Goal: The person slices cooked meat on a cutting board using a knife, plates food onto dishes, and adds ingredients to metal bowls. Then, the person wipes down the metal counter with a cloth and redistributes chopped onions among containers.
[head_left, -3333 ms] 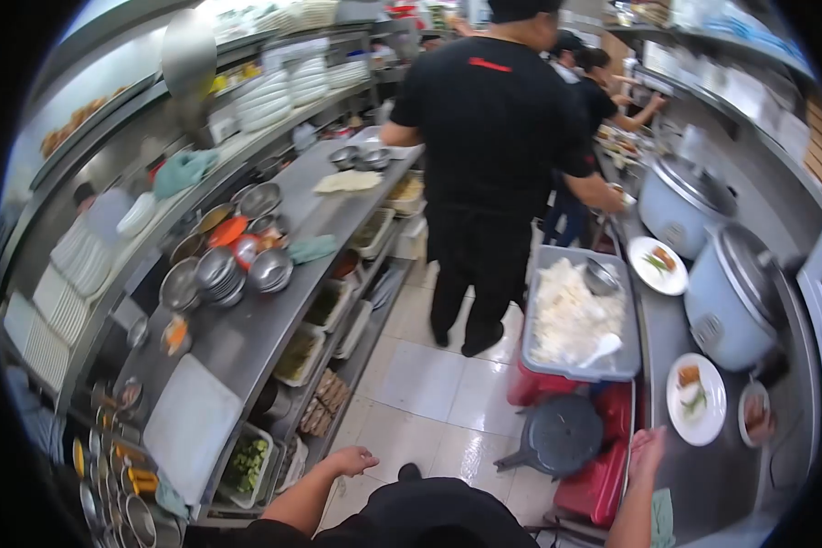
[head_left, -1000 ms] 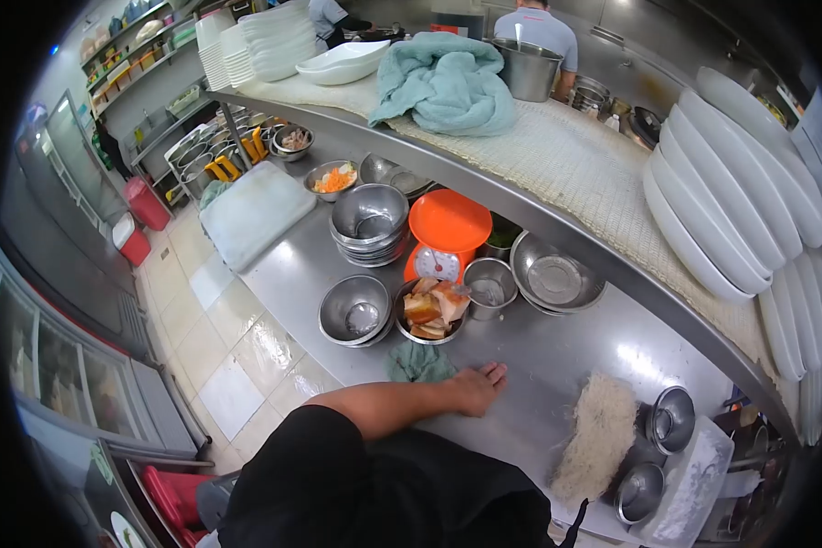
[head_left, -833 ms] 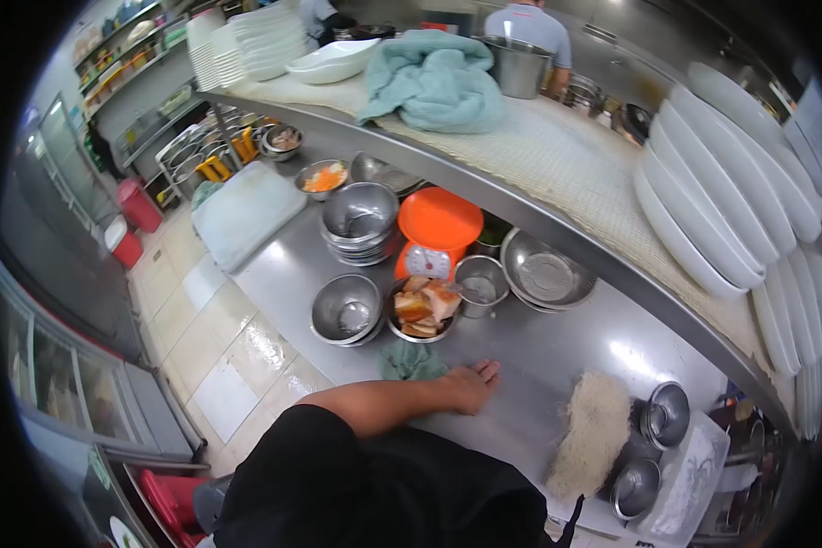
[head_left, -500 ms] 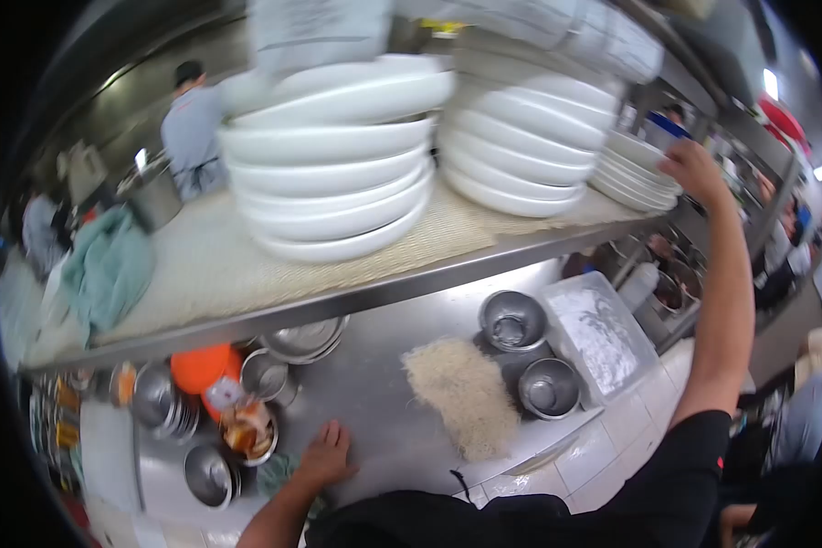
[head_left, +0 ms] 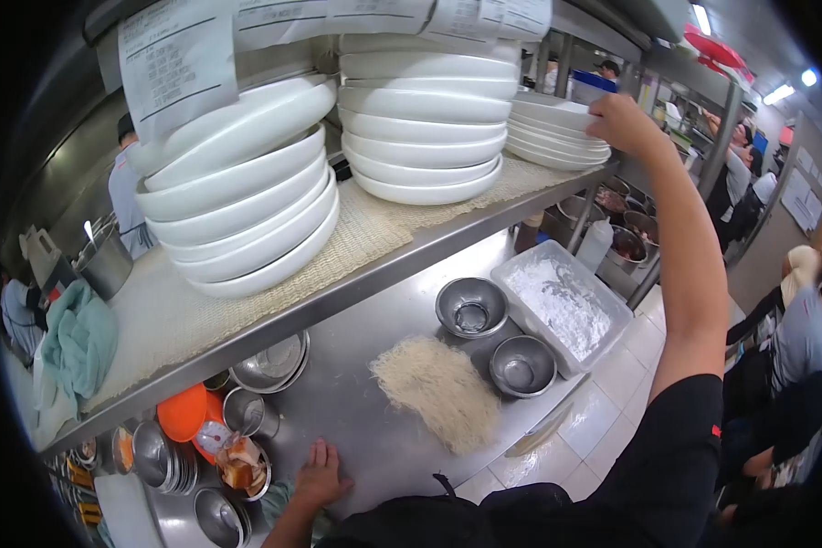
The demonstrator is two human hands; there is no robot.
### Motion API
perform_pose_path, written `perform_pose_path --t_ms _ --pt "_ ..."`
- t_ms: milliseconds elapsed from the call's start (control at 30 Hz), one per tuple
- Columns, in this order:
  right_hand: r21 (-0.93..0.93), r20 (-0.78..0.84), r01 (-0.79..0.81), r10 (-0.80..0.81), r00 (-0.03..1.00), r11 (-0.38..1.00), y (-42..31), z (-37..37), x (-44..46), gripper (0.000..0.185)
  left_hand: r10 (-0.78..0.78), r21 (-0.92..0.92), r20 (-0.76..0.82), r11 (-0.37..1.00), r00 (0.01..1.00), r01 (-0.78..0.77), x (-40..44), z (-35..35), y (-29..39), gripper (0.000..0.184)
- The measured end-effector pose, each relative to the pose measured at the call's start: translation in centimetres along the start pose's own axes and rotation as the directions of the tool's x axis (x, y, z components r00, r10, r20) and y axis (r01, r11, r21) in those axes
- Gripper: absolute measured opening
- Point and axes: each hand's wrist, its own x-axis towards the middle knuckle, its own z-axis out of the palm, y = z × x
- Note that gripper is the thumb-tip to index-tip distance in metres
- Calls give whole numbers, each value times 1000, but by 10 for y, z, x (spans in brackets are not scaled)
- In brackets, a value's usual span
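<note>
Upper right, our right hand (head_left: pixel 628 126) seemingly grasps a plate (head_left: pixel 550 110), closure unclear; our left hand (head_left: pixel 319 477) lies spread. Lifting would need firmness.

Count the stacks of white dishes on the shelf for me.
3 visible: a left stack, a middle stack and a right stack, by the right hand. Others may be hidden.

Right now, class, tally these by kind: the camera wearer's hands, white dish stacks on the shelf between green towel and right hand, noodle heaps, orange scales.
Hands: 2 (left hand, right hand)
White dish stacks: 3
Noodle heap: 1
Orange scale: 1
Total: 7
</note>
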Motion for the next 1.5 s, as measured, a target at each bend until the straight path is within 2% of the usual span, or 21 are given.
perform_pose_path --t_ms 100,133,167,200,233,300,333,367,433,500,533,600,667,767,867,967,1067,1267,1367,1500 --pt "-162 -179 87 -116 977 983 26 23 5 33 14 38 -5 999 1000 -13 1 -7 5 92" --pt "-239 -209 103 -155 965 965 38 21 11 33 3 52 12 999 1000 -4 -4 -4 3 92" --pt "-294 -220 129 -199 955 947 41 33 10 32 47 16 -35 999 998 -46 -4 6 -4 91" --pt "-299 -165 -41 -10 986 954 19 19 4 39 78 -24 -77 996 994 -80 7 19 -12 89" --pt "-284 -192 -54 -1 981 957 -1 6 -13 39 101 -69 -117 992 988 -110 8 29 -20 88" --pt "-280 -343 -20 -80 936 960 21 4 -17 28 74 -172 -94 981 993 -90 13 -1 -3 81" --pt "-209 -457 -268 148 877 940 -41 -20 -40 16 75 -270 -175 955 982 -121 25 -3 1 78" --pt "-307 -461 -111 -46 886 945 -32 -21 -56 17 69 -364 -254 917 965 -162 36 -3 6 74" --pt "-312 -527 -115 -71 847 943 -26 -28 -81 25 15 -585 -250 794 968 -163 53 -32 31 71" --pt "-301 -558 -146 -50 828 942 -54 -39 -114 26 -32 -864 -8 503 999 9 94 -42 49 71" --pt "-299 -580 -170 -38 813 939 -68 -47 -132 27 -86 -901 -10 432 996 29 113 -50 60 69" --pt "-256 -625 -109 -78 777 961 -97 -59 -167 23 -150 -958 54 271 987 94 141 -69 83 66" --pt "-140 -600 -109 3 800 984 -126 -67 -203 24 -158 -974 191 91 969 207 156 -81 108 63" --pt "-25 -545 -164 124 829 986 -170 -72 -250 24 -82 -969 243 -67 966 238 169 -77 129 56" --pt "51 -491 -187 188 851 981 -208 -74 -289 27 -82 -970 241 -63 967 237 163 -71 150 45" --pt "60 -452 -194 200 869 979 -241 -76 -321 26 75 -922 53 -380 996 78 151 -59 155 41" --pt "37 -415 -198 195 889 980 -281 -89 -349 25 145 -904 -45 -427 988 21 135 -42 141 40" --pt "-6 -412 -228 205 888 974 -367 -136 -402 26 293 -891 -97 -451 951 48 58 -22 86 39" --pt "-4 -414 -246 222 883 969 -412 -163 -417 27 358 -925 -60 -371 932 83 0 -10 55 41" --pt "-22 -392 -217 191 900 976 -460 -189 -433 25 478 -946 -108 -319 872 58 -100 5 0 44"
